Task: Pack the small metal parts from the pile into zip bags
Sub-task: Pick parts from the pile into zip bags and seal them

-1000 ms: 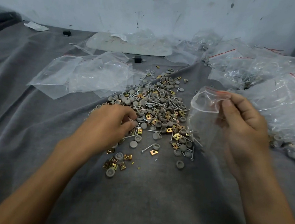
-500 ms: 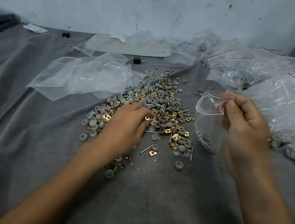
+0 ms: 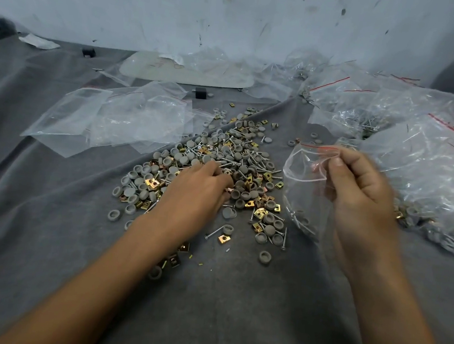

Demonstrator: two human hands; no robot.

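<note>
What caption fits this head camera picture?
Left hand on a pile of grey caps and brass clips; right hand holds a clear zip bag.

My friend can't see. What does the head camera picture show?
The left hand reaches into a pile of screws, grey caps and brass clips on grey cloth. The right hand pinches a clear zip bag open beside it.

Makeshift packing workshop: scuffed wall, grey cloth, heaped bags.

Grey cloth lies under grey caps, gold clips and silver screws. The clear bag has a red zip line. The pale wall is speckled dark.
</note>
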